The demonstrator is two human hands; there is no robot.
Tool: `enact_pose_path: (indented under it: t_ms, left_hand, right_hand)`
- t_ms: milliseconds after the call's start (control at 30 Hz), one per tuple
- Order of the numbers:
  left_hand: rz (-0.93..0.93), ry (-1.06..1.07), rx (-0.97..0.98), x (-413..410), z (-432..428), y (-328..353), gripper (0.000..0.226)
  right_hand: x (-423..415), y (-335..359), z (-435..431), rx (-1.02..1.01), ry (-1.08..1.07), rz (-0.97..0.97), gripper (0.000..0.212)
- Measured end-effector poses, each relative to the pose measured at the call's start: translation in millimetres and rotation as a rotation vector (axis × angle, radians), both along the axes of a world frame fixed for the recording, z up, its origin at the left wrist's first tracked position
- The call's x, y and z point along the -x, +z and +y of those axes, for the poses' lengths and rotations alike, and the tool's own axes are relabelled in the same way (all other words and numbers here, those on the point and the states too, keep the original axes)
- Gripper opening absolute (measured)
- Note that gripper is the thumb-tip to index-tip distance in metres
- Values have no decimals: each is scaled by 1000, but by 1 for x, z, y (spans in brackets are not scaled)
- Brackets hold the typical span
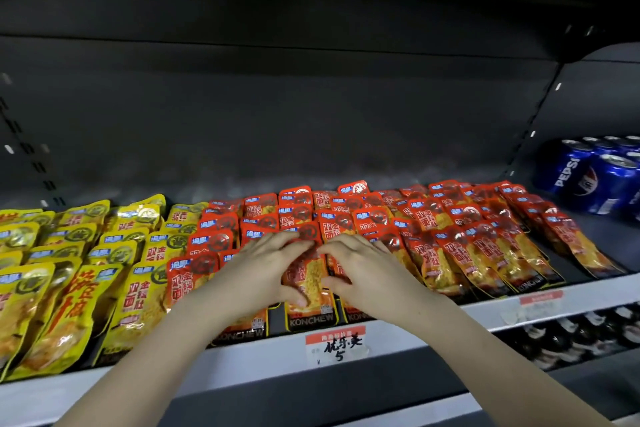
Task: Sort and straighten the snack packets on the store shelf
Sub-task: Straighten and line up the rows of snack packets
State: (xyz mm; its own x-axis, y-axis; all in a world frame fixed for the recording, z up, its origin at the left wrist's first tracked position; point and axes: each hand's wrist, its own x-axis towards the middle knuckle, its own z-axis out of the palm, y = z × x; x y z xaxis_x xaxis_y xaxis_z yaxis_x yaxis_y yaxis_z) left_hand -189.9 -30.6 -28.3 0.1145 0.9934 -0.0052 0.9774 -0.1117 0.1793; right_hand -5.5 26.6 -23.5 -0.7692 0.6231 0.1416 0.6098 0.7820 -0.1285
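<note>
The left hand [264, 270] and right hand [367, 275] both hold one red packet [309, 283] in a narrow grip, at the shelf [263, 361] front.

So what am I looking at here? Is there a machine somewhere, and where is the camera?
There is no machine: the grip is simply a person's two bare hands. The one picture comes from a wide-angle camera worn on the person's head, looking forward and down, so both arms reach in from the bottom. In front is a store shelf. On it lie yellow packets at the left, red packets across the middle and blue cans at the far right. A price label sits on the shelf's front edge. The left hand and right hand frame one front packet, with fingers at its top and thumbs on its face. I cannot tell whether they grip it or only press it.
</note>
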Motion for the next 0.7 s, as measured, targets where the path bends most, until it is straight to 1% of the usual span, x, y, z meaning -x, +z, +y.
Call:
enact_pose_path:
  t_ms: [133,200,267,367,433,500,600,700]
  left_hand:
    - [16,-2,19,-7,-1,-5,92]
    - [22,-19,13,-6,1,-5,91]
    - [11,-32,10,-6,2,-3,91]
    - [0,-32,6,-7,1,1,90]
    - [-21,-5,15,-5,-1,4,91]
    - [-36,23,23,-2,-3,5,92]
    - [-15,28,46,-1,-8,6,86]
    - [-1,32,57,-1,-10,4,82]
  right_hand:
    - [0,1,6,77,-2,113,40]
    - [2,3,7,77,-15,156,37]
    - [3,4,9,28,-41,147,37]
    - [5,3,12,-26,-107,50,46]
    - [4,0,15,4,-149,-1,54]
    - [1,-2,17,65,-162,-3,58]
    - [-5,2,21,153,-147,37,54]
    - [-9,9,24,199,-152,79,52]
